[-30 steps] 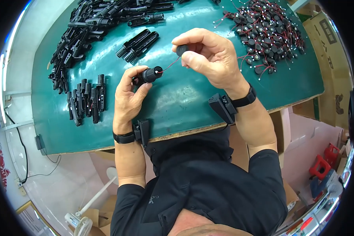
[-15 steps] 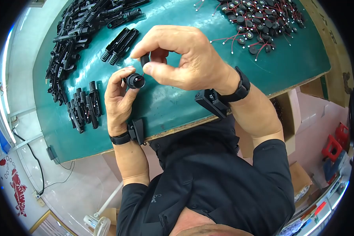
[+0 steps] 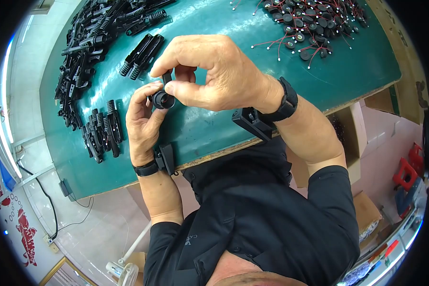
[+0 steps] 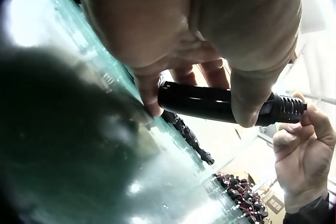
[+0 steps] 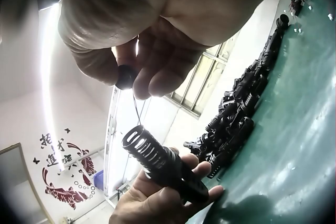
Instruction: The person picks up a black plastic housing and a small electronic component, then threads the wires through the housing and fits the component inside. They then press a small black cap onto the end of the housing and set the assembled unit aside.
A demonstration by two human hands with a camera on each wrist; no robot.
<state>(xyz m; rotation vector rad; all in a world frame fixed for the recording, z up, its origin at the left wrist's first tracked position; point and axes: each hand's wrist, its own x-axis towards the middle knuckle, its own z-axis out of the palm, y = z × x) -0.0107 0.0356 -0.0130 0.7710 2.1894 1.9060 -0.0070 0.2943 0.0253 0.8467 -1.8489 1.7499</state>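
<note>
My left hand [image 3: 142,119] grips a black tubular housing [image 5: 152,157], its ribbed, slotted end facing my right hand. In the left wrist view the housing's smooth body [image 4: 199,101] lies between thumb and fingers. My right hand [image 3: 212,76] pinches a small round black disc [image 5: 125,77] between thumb and fingers, close over the housing's open end [image 3: 165,100]. A thin wire [image 5: 137,111] runs from the disc down to that end. From the head the disc [image 3: 167,78] shows edge-on, partly covered by the fingertips.
Black housings lie in a long heap [image 3: 83,57] along the table's far left. Several more sit in a row [image 3: 101,131] left of my left hand, with a small group [image 3: 142,56] beyond. Black discs with red wires [image 3: 314,26] are piled at the far right of the green table [image 3: 252,124].
The right hand has brought the disc left and down to the housing, closing the gap. The housing's open end has turned more toward the head camera, and the red wire stretched between them shows less.
</note>
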